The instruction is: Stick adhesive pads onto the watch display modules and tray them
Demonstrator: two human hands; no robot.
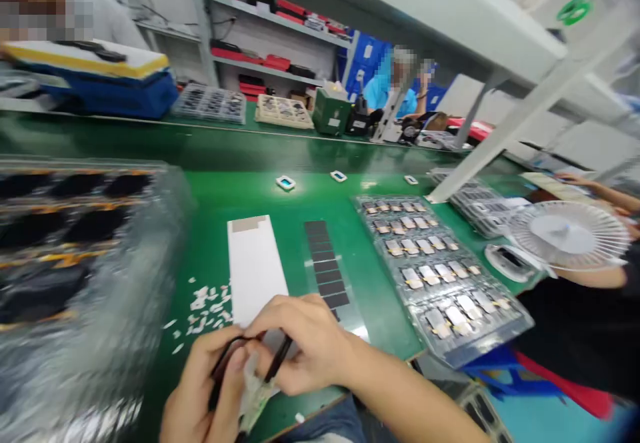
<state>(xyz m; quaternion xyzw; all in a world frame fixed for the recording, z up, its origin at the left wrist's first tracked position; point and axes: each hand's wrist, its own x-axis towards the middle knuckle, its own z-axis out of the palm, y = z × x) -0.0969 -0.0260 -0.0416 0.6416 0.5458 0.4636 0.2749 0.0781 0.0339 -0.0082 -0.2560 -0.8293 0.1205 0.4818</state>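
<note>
My left hand (pixel 205 383) is closed on a small black-edged part (pixel 220 369), held low over the front of the bench. Fingertips of my right hand (pixel 310 349) meet it there, and that hand pinches a thin black stick-like piece (pixel 279 357). Between the hands hangs a clear, whitish-green strip (pixel 256 396); fingers hide where these pieces join. Just beyond lies a white sheet (pixel 255 269) with a beige patch at its top. Beside the sheet is a clear strip bearing several dark rectangles (pixel 327 265). White scraps (pixel 205 306) are scattered to the left of the sheet.
A clear tray of black screen-like parts (pixel 80 223) fills the left. On the right, another tray (pixel 445 273) holds rows of small metallic parts. A white-caged fan (pixel 567 236) stands at the far right. Small framed pieces (pixel 286 183) lie farther back. Other people sit nearby.
</note>
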